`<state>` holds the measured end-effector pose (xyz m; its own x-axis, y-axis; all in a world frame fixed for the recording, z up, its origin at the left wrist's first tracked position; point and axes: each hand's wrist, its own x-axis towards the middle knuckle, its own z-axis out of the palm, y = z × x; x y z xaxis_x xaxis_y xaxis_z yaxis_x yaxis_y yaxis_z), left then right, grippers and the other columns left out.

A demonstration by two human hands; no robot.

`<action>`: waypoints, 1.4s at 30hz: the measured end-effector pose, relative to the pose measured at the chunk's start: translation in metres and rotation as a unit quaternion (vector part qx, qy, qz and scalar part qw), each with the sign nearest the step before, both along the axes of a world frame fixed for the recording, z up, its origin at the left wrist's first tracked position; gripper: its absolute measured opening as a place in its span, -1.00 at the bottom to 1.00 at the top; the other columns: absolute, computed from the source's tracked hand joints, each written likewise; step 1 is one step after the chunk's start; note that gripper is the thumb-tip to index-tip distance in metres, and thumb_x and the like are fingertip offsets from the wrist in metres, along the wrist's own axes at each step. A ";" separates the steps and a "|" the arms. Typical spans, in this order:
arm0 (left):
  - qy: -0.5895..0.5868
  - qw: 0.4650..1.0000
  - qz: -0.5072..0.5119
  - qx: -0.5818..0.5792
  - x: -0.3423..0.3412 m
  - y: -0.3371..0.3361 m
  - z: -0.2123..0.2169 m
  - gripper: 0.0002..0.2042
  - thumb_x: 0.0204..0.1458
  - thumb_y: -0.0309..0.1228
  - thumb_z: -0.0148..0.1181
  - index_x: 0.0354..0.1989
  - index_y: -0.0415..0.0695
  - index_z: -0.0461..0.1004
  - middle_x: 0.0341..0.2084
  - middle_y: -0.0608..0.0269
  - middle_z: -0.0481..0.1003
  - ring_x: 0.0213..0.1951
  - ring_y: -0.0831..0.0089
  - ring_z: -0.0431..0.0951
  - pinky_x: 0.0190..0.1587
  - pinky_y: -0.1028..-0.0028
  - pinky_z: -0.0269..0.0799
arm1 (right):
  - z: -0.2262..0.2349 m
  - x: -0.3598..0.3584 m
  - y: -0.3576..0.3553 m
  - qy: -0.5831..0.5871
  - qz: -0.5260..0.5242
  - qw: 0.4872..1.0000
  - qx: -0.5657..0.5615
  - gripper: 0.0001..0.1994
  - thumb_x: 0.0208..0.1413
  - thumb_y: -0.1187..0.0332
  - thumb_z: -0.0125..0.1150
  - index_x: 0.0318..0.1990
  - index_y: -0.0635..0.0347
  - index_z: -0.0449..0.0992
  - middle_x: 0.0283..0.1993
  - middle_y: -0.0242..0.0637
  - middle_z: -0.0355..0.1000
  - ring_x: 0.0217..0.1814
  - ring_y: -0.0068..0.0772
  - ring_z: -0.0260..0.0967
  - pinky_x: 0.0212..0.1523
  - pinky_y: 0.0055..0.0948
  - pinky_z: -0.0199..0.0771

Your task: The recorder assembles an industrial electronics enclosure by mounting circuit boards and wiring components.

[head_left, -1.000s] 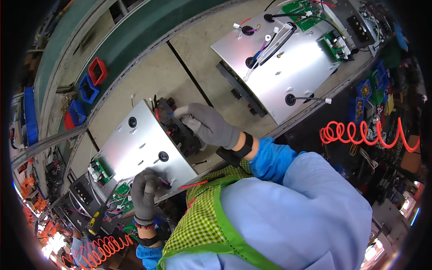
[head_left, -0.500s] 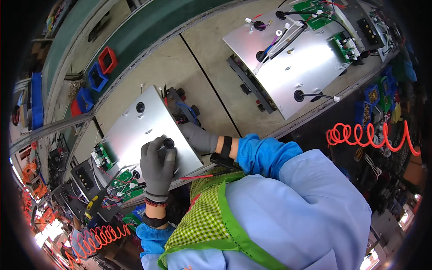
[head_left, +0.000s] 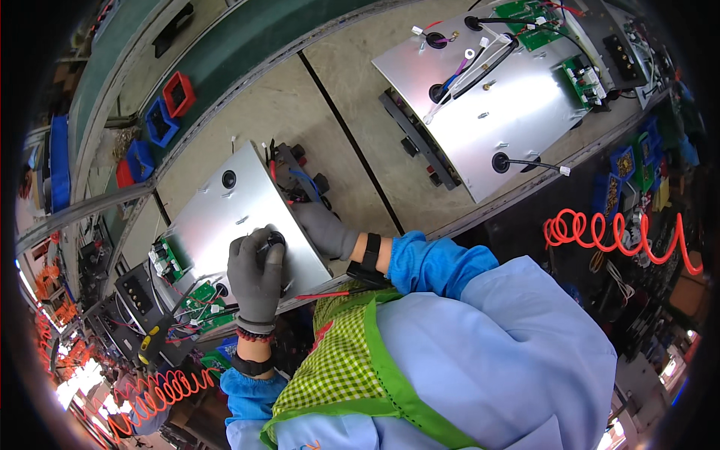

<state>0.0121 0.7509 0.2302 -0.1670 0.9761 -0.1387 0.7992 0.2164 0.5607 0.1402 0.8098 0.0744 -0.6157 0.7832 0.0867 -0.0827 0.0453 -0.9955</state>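
A silvery metal panel (head_left: pixel 217 217) lies tilted on the bench in front of me. My left hand (head_left: pixel 255 279), in a grey glove, rests on it with curled fingers and thumb closed about a black rubber grommet (head_left: pixel 276 240) near the panel's right side. My right hand (head_left: pixel 324 231), also gloved, reaches in at the panel's right edge, its fingers hidden beneath the sheet. Another black grommet (head_left: pixel 229 179) sits farther up the panel. Beyond the right hand are dark parts with red and blue wires (head_left: pixel 304 176). Green circuit boards (head_left: pixel 206 304) adjoin the panel's left end.
A second metal panel (head_left: pixel 465 127) with grommets, cables and boards stands at the far right. Red and blue bins (head_left: pixel 178 97) line the back rail. A yellow-handled tool (head_left: pixel 150 341) lies at lower left. Coiled red hoses (head_left: pixel 615 232) hang on both sides.
The near panel and both hands have shifted slightly left. My left fingers remain at the same grommet, and my right hand stays under the panel's edge.
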 end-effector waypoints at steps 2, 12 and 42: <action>0.012 1.000 0.001 -0.010 0.000 0.000 0.000 -0.74 0.07 -0.41 0.28 -0.07 -0.21 0.58 -0.18 -0.01 0.53 -0.13 0.14 0.58 -0.05 0.26 0.50 | -0.008 0.005 0.007 -0.112 -0.027 0.983 0.141 -0.69 0.11 0.27 0.21 0.00 0.13 0.56 -0.10 -0.09 0.56 -0.06 -0.02 0.54 0.01 -0.09 0.47; -0.080 0.996 -0.005 0.027 -0.003 0.000 -0.005 -0.82 0.15 -0.54 0.19 -0.10 -0.22 0.59 -0.26 0.13 0.58 -0.20 0.30 0.59 -0.04 0.36 0.49 | 0.015 0.005 0.005 -0.022 0.013 0.986 0.167 -0.61 0.15 0.23 0.20 0.10 0.17 0.50 0.12 -0.11 0.50 0.28 -0.17 0.38 0.43 -0.12 0.17; -0.352 0.931 0.096 -0.024 -0.052 -0.022 -0.008 -0.82 0.22 -0.33 0.26 -0.18 -0.20 0.54 -0.29 0.41 0.50 -0.25 0.61 0.42 -0.11 0.52 0.37 | 0.075 0.003 0.112 0.129 -0.212 0.946 -0.207 -0.69 0.42 0.13 -0.01 -0.19 0.22 0.44 -0.37 -0.10 0.43 -0.44 -0.12 0.43 -0.36 -0.36 0.49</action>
<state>-0.0394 0.7292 0.2223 -0.1888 0.9276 -0.3225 0.1825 0.3558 0.9166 0.1427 0.9219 0.1490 -0.2380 0.9551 -0.1765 -0.3868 -0.2599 -0.8848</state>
